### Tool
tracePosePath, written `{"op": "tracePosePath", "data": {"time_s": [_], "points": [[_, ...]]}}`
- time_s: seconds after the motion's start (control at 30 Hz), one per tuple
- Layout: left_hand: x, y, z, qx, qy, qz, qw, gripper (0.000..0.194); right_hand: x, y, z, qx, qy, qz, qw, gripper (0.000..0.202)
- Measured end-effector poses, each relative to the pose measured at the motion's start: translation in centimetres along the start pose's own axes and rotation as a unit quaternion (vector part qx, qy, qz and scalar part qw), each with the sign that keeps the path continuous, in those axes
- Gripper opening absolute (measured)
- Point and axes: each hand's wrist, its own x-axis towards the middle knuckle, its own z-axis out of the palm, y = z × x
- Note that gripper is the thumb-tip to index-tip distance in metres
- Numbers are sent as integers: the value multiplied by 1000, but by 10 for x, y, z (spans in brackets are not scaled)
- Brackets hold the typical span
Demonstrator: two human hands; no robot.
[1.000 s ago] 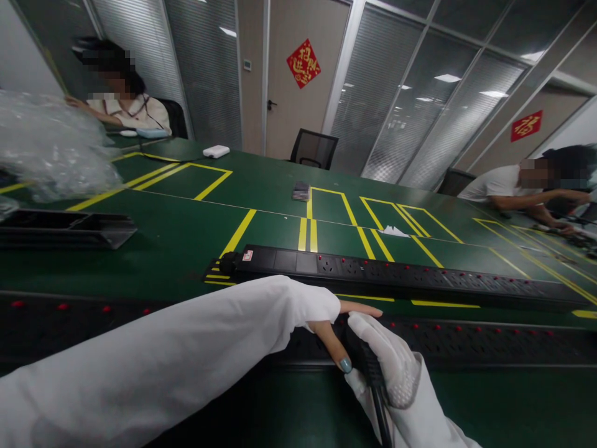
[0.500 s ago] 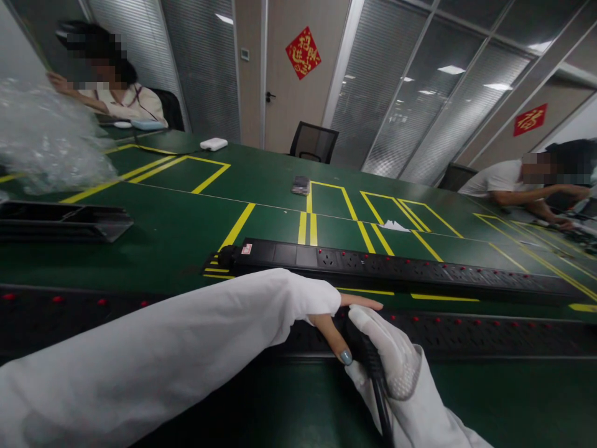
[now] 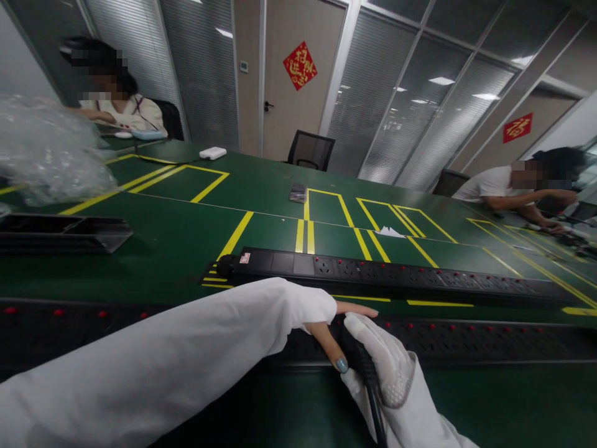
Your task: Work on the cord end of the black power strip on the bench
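The right hand, in a white dotted glove, was closed around a black plug whose cable ran down toward the lower edge of the view. It held the plug against the near power strip, a long black bar with small red lights that lay across the desk close to the person. The left hand, in a long white sleeve that left the fingers bare, rested on the same strip just beside the plug: its fingers lay flat and loosely apart, one pointing along the top of the strip and the thumb, with a blue-painted nail, pressed against the front edge next to the glove.

Beyond the hands a second power strip lay parallel to the first, farther back on the green desk, which was marked with yellow tape lines. To the left sat a flat black tray and, behind it, a heap of clear plastic wrap. Farther off lay a small white box and a small dark object. An empty black chair stood at the far side. One co-worker sat at the far left and another leaned over the desk at the right.
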Motion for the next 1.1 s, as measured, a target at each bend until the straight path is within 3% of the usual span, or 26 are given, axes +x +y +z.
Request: {"op": "tracePosePath", "data": {"time_s": [0.3,0.43,0.7,0.9,1.1], "points": [[-1,-8,1,-50,1,38,998,107,-3,6,22,27,29,-2,999,39],[-1,-6,1,-62,1,71,996,103,5,-3,10,52,2,-10,999,38],[2,-7,5,-70,36,35,996,96,19,-14,-21,87,-51,-22,995,34],[4,-15,5,-85,17,50,995,100,27,-18,-29,100,-67,-38,992,32],[-3,2,1,-77,10,23,997,101,26,-17,-28,96,-64,-41,992,33]]}}
